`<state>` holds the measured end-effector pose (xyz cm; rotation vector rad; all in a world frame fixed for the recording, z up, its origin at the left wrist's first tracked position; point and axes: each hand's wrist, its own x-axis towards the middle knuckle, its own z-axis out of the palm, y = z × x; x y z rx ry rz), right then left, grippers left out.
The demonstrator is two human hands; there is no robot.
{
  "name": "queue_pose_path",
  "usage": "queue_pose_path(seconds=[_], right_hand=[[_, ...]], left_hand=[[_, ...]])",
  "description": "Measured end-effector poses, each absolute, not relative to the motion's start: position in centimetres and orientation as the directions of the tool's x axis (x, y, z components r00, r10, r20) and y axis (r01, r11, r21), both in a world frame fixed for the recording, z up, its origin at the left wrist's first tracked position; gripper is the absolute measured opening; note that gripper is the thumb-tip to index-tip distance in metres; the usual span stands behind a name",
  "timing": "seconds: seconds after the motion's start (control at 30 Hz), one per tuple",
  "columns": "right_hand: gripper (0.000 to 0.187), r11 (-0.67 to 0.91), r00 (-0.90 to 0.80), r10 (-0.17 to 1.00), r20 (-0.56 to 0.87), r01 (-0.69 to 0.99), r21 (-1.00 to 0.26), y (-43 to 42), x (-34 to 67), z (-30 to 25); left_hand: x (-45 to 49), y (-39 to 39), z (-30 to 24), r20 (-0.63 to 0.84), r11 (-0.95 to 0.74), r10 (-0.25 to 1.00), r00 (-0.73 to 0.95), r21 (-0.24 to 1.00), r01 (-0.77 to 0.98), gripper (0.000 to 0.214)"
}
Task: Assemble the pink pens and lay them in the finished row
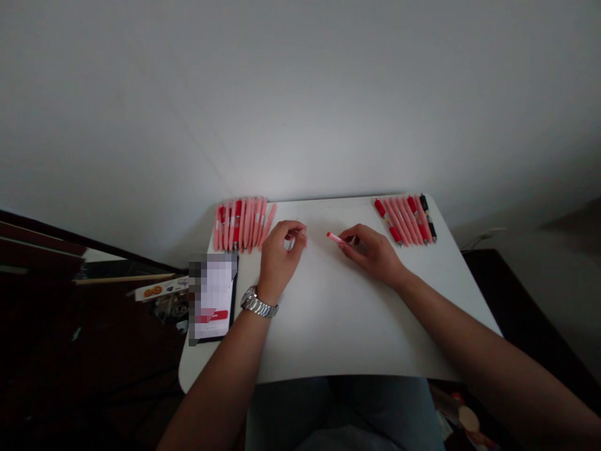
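Note:
My left hand [284,250], with a metal-band watch on the wrist, is closed in a pinch over the left part of the table. A small pink piece [306,238] shows at its fingertips; most of it is hidden, and I cannot tell its exact kind. My right hand [370,250] grips a pink pen [335,238], its red end pointing left towards my left hand. The two hands are apart. Left of my left hand lies a row of pink and red pens [246,222]. Beyond my right hand is another row of pink, red and black pens [406,219].
The white table [338,332] stands against a pale wall [319,113]. A phone or tablet [213,300], its screen partly blurred, lies at the left edge. Dark furniture [507,294] is at the right, and clutter lies below on the left.

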<state>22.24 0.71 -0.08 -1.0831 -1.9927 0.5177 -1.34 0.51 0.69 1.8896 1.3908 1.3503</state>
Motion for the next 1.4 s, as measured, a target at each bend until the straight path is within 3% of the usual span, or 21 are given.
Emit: queue_pose_path(seconds=[0.23, 0.83, 1.13, 1.4], right_hand=[[0.026, 0.522, -0.282, 0.853, 0.44, 0.51, -0.684, 0.76, 22.38, -0.18], [0.021, 0.487, -0.263, 0.873, 0.41, 0.503, -0.714, 0.74, 22.18, -0.2], [0.018, 0.489, -0.26, 0.872, 0.414, 0.491, -0.721, 0.88, 22.16, -0.56], [0.014, 0.495, -0.275, 0.869, 0.411, 0.495, -0.714, 0.83, 22.32, -0.59]], left_hand=[[-2.03, 1.0, 0.39, 0.458, -0.373, 0.889, -0.013, 0.74, 0.56, 0.01], [-1.62, 0.31, 0.53, 0.455, -0.389, 0.873, 0.173, 0.438, 0.811, 0.01], [-1.31, 0.1, 0.71, 0.426, -0.373, 0.882, 0.2, 0.372, 0.85, 0.011], [-1.23, 0.22, 0.43, 0.432, -0.387, 0.88, 0.196, 0.415, 0.824, 0.005]])
